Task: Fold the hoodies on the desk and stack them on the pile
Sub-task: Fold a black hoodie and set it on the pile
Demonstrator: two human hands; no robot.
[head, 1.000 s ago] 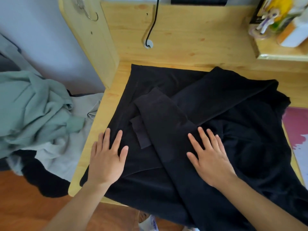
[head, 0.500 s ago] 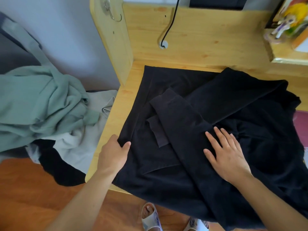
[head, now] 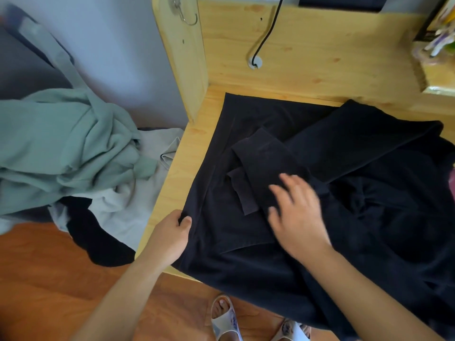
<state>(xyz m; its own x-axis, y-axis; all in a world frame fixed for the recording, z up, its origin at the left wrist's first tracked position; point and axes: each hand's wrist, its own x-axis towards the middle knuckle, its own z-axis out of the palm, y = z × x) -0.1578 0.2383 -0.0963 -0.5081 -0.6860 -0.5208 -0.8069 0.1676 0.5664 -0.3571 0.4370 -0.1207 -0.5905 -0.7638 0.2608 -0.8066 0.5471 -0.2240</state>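
- Hoodie [head: 344, 168], one, black, lies spread over the wooden desk [head: 177, 168], covering most of its top; its near hem hangs over the front edge.
- Two sleeves are folded in across the body, and one cuff [head: 246, 195] shows beside the upper sleeve.
- Left hand [head: 170, 237] is at the hoodie's left edge, fingers curled around the fabric and pinching it near the desk's front corner.
- Right hand [head: 298, 215] lies on the folded sleeve with fingers spread and relaxed, grasping nothing; it is blurred.
- Beyond the desk's left side sits a loose heap of clothes [head: 73, 156]: one sage-green garment on top, one pale grey piece under it, one black piece at the bottom. None of them is folded.
- One upright wooden side panel [head: 182, 70] rises at the desk's back-left corner, with one metal hook [head: 187, 16] on it.
- One black cable [head: 268, 33] runs down the back board into a round grommet [head: 255, 62].
- A small shelf [head: 438, 80] at the far right holds colourful items, too blurred to tell apart.
- Two feet in pale slippers [head: 225, 318] stand on the orange-brown floor [head: 49, 279] under the desk edge.
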